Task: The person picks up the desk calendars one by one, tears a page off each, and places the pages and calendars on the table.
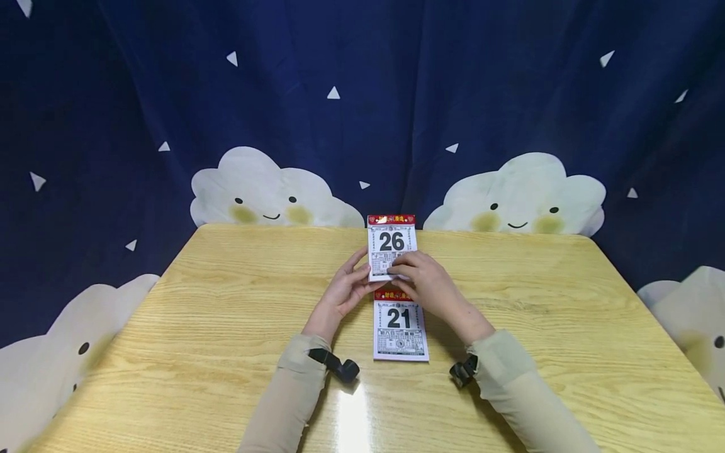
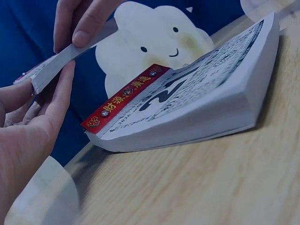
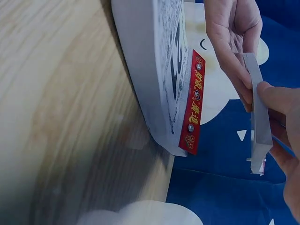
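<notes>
Both hands grip calendar pad "26"; lower pad reads "財源廣進", "21".

26 is showing on the upper calendar pad; the lower pad is bearing 21 and, on its red header, 財源廣進

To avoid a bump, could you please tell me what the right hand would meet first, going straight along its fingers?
Beyond the calendar marked 26 that it grips, the right hand would probably meet the left hand first, though depth is unclear.
</notes>
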`<state>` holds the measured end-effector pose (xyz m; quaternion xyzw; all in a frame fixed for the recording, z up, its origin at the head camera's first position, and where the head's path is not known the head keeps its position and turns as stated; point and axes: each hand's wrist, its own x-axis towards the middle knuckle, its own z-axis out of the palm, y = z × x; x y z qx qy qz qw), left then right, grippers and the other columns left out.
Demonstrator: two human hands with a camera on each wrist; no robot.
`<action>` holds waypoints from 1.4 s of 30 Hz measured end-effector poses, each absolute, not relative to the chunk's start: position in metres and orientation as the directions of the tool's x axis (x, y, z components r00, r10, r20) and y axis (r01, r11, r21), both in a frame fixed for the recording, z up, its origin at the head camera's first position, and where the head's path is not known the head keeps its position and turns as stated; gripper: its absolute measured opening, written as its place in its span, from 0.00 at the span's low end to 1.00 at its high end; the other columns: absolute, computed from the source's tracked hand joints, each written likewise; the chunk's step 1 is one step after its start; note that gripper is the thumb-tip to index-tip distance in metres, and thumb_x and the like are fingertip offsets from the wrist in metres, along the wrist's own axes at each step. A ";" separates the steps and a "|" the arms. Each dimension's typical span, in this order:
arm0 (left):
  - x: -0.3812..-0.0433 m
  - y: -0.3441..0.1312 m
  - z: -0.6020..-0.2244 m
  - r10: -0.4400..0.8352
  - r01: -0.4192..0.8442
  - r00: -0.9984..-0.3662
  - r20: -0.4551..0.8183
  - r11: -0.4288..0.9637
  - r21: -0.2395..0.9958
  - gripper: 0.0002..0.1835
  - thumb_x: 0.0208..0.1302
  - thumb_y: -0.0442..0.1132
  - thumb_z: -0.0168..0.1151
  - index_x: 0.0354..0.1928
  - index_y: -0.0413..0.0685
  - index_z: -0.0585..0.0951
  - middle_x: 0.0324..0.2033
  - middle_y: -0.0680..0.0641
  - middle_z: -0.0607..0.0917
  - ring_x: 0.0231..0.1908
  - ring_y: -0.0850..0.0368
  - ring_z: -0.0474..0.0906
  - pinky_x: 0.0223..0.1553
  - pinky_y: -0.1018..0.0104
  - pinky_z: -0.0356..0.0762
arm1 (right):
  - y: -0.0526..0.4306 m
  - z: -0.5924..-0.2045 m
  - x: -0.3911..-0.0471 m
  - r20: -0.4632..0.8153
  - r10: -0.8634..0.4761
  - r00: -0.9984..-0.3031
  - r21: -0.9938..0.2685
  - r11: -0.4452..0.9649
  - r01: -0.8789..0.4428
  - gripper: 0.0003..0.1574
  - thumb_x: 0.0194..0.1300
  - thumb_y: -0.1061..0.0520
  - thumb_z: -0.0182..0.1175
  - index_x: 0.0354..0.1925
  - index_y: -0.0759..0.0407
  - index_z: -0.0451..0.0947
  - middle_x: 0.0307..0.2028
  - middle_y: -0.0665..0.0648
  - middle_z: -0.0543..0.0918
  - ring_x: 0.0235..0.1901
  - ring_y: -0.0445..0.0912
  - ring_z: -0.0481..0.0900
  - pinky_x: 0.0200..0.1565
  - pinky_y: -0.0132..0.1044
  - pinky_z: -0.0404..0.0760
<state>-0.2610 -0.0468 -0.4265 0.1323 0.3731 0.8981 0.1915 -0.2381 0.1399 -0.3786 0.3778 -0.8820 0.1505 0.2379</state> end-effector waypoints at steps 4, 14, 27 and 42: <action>-0.261 -0.047 -0.427 0.445 -0.242 -0.890 0.101 -0.648 0.722 0.25 0.63 0.28 0.36 0.62 0.47 0.54 0.43 0.44 0.76 0.42 0.52 0.75 0.48 0.56 0.68 | 0.139 -0.377 -0.237 0.531 -0.634 -0.562 -0.022 0.652 -0.758 0.13 0.49 0.56 0.61 0.36 0.58 0.79 0.37 0.51 0.76 0.39 0.44 0.71 0.44 0.35 0.72; -0.260 -0.045 -0.429 0.432 -0.267 -0.900 0.055 -0.647 0.714 0.26 0.61 0.26 0.39 0.62 0.46 0.55 0.45 0.42 0.74 0.42 0.50 0.75 0.49 0.54 0.67 | 0.137 -0.377 -0.235 0.565 -0.714 -0.412 0.191 0.600 -0.777 0.09 0.48 0.62 0.61 0.32 0.63 0.78 0.31 0.54 0.77 0.32 0.44 0.74 0.37 0.30 0.75; -0.259 -0.044 -0.427 0.454 -0.269 -0.887 0.078 -0.648 0.713 0.26 0.62 0.27 0.37 0.63 0.47 0.53 0.49 0.40 0.71 0.44 0.50 0.74 0.50 0.54 0.65 | 0.140 -0.376 -0.235 0.614 -0.674 -0.410 0.135 0.602 -0.787 0.10 0.46 0.61 0.62 0.31 0.62 0.78 0.30 0.53 0.78 0.32 0.44 0.74 0.37 0.31 0.76; -0.259 -0.044 -0.423 0.455 -0.239 -0.885 0.096 -0.622 0.745 0.27 0.61 0.25 0.36 0.63 0.44 0.52 0.41 0.45 0.78 0.39 0.54 0.76 0.49 0.53 0.66 | 0.145 -0.371 -0.237 0.663 -0.620 -0.419 0.064 0.605 -0.794 0.07 0.47 0.58 0.62 0.29 0.57 0.78 0.29 0.49 0.77 0.31 0.41 0.74 0.36 0.30 0.76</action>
